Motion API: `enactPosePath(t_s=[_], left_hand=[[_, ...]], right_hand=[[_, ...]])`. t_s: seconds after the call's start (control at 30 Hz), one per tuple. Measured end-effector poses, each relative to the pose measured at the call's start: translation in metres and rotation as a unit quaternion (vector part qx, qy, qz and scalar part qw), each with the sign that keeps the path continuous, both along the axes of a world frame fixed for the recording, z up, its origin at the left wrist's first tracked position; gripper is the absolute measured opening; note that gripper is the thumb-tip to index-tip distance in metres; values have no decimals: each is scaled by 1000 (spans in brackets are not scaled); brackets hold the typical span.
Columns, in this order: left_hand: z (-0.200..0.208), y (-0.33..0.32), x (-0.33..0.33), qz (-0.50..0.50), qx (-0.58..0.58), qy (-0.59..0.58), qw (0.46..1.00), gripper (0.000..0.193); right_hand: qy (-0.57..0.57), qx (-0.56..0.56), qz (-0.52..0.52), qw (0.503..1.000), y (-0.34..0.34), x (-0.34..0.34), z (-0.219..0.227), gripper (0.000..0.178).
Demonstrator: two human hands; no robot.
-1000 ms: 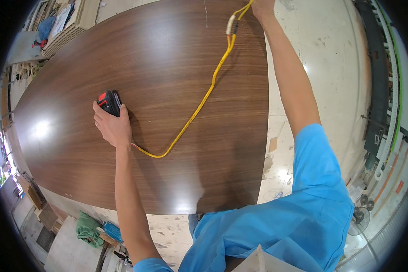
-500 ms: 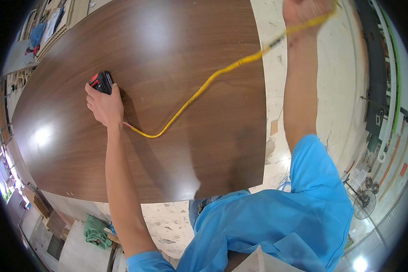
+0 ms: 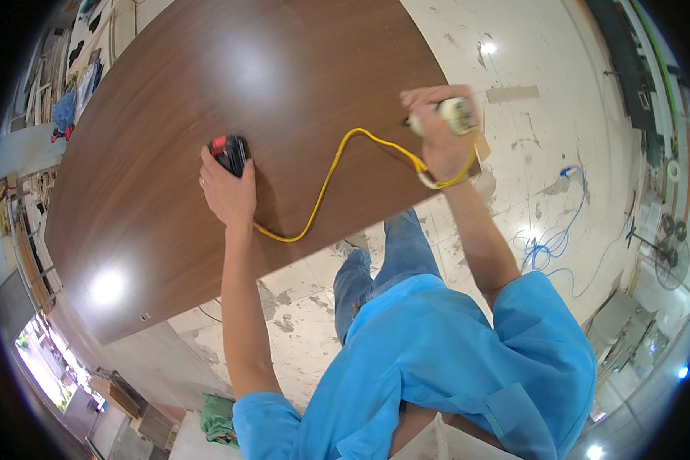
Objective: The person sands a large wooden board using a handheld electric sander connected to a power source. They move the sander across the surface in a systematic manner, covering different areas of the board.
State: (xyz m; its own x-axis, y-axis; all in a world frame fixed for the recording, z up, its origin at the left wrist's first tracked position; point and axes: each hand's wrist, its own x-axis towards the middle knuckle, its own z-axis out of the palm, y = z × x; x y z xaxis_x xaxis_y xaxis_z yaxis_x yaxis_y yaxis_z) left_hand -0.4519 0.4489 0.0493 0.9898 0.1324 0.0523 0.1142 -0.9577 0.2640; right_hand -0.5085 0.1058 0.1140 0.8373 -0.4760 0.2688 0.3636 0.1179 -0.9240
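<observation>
Both of my hands are over a large brown wood-grain tabletop [image 3: 299,69]. My left hand [image 3: 230,190] is closed round a black-and-red battery pack [image 3: 228,153] on its left part. A yellow cord [image 3: 320,201] runs from beside my left wrist across the top to my right wrist, where it loops with a pale ring. Near the tabletop's right edge, my right hand [image 3: 441,134] grips a blurred cream-coloured rounded object [image 3: 454,115] with a dark tip; its exact kind is unclear.
On the pale, stained floor to the right lies a tangled blue cable [image 3: 544,249]. A standing fan [image 3: 671,249] is at the far right. A green cloth [image 3: 218,420] lies at lower left, and shelves with boards line the far left.
My right hand has come down and nearer, and the cream object now shows in it. The yellow cord has slackened into a bend. The whole view has shifted; the battery pack stays in my left hand.
</observation>
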Motion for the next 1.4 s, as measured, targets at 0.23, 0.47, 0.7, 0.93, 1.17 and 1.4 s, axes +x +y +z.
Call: enactPosePath(t_s=[0.23, 0.47, 0.7, 0.93, 1.17, 1.4], left_hand=[[5, 120, -105, 78, 38, 71, 994, 99], [-9, 141, -97, 46, 65, 16, 997, 93], [-5, 127, -98, 93, 65, 19, 993, 93], [-2, 127, -100, 87, 64, 18, 994, 93], [-6, 165, -85, 124, 82, 3, 989, 95], [-17, 201, -103, 24, 82, -3, 996, 93]], right_hand=[[97, -33, 29, 994, 102, -81, -36, 19], [149, -9, 23, 989, 106, -91, -52, 18], [124, -58, 64, 989, 101, -98, -43, 16], [144, -170, 93, 970, 103, -106, -45, 16], [158, -135, 88, 974, 102, -110, -48, 16], [139, -118, 54, 982, 104, -118, -41, 18]])
